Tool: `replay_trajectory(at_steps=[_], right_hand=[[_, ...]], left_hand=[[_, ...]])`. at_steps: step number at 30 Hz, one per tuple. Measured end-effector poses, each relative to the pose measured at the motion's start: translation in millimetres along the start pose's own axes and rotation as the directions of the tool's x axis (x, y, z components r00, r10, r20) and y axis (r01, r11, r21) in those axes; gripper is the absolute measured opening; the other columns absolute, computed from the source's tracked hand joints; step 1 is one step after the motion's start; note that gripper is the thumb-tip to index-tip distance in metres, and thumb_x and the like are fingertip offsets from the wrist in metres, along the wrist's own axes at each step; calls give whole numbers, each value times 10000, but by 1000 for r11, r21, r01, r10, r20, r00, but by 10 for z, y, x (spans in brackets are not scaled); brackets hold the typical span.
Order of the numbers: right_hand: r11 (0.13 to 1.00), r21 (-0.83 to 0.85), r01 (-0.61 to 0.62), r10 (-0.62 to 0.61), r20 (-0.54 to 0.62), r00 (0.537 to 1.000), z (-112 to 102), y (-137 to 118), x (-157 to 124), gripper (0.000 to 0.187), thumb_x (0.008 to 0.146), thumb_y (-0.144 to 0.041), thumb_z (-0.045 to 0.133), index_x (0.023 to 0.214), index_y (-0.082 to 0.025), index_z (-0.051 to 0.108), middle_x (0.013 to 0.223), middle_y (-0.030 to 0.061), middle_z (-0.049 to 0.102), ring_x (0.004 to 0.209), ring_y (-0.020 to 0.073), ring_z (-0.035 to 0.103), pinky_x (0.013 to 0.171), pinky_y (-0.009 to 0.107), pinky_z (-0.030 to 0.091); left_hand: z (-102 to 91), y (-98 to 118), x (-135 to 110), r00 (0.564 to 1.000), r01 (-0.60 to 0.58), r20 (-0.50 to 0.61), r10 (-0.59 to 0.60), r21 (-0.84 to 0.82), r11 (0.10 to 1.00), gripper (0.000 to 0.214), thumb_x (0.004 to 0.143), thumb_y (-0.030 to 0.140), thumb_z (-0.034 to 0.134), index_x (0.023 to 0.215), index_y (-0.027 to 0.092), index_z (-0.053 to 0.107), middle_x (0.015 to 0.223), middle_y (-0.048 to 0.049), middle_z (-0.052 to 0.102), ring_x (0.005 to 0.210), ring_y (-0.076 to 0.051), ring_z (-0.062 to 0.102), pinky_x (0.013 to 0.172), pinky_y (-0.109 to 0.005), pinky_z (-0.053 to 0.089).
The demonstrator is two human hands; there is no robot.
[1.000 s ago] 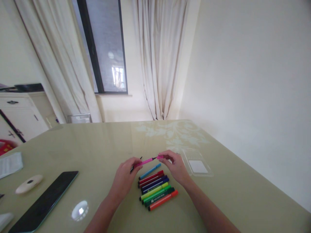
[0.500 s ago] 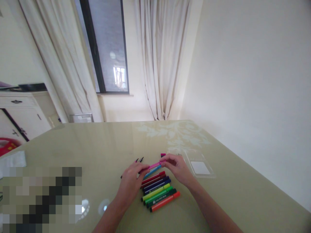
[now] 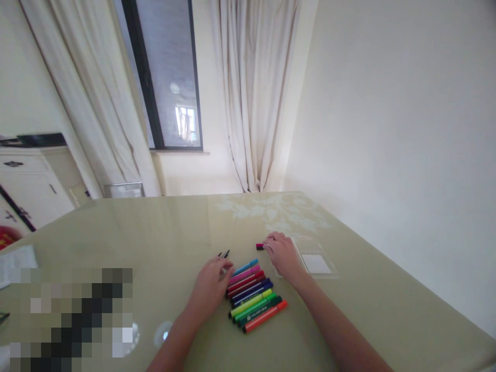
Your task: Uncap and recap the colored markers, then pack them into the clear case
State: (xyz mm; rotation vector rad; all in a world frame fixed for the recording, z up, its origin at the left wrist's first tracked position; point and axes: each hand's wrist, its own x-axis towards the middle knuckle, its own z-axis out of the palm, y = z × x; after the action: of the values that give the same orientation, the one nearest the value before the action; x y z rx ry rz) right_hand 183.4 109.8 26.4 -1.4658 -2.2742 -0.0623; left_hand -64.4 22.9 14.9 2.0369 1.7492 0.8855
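A row of several coloured markers point(image 3: 256, 298) lies on the olive table point(image 3: 155, 232), running from blue at the far end to orange nearest me. The pink marker point(image 3: 244, 274) lies second in that row. My left hand point(image 3: 211, 284) rests on the table with its fingertips at the markers' left ends, holding nothing I can see. Two black pen tips point(image 3: 223, 254) stick out just beyond its fingers. My right hand point(image 3: 282, 254) is further back, fingers curled and pinching the end of a dark magenta marker point(image 3: 259, 246), the rest of which is hidden.
A clear plastic case point(image 3: 315, 263) with a white card inside lies just right of my right hand. A blurred-out patch covers the table's front left. Curtains, a window and a white cabinet point(image 3: 23, 175) stand behind the table; a wall runs along the right.
The pink marker I held between both hands now lies in the row beside the blue one. My right hand has moved back to the dark magenta marker; my left has sunk onto the table.
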Motion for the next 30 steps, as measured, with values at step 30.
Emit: replay_trajectory(at_steps=[30], right_hand=[[719, 695, 16, 88, -115, 989, -256, -301, -227, 151, 915, -358, 671, 939, -254, 778, 950, 42, 774, 890, 221, 679, 782, 337, 498]], left_hand=[[-51, 165, 17, 994, -6, -107, -24, -272, 962, 269, 942, 370, 486, 1032, 233, 700, 1043, -71, 758, 983, -252, 694, 885, -369, 535]])
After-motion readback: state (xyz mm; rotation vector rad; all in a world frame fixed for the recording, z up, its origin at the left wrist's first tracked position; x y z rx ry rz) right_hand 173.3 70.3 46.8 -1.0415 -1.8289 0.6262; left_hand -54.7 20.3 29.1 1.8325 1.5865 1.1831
